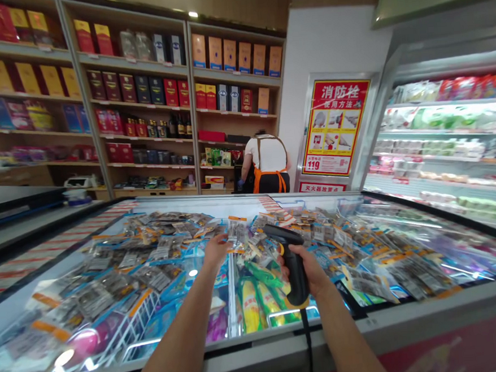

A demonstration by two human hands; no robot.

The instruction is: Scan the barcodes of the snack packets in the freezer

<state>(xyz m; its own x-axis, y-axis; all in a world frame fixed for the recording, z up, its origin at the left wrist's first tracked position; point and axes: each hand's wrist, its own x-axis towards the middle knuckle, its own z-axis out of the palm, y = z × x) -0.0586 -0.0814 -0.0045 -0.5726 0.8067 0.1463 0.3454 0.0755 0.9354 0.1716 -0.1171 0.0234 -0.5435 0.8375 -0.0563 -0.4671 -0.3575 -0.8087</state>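
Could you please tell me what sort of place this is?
Probably a supermarket or grocery shop: shelves of boxed goods stand at the back, packets cover much of what looks like a glass-topped freezer, and the right hand holds what seems a barcode scanner.

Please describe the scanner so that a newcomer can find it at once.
Look at the long freezer in front. Above it, the right hand holds the scanner. Unlike the flat packets beyond, it is black, gun-shaped and trails a cord.
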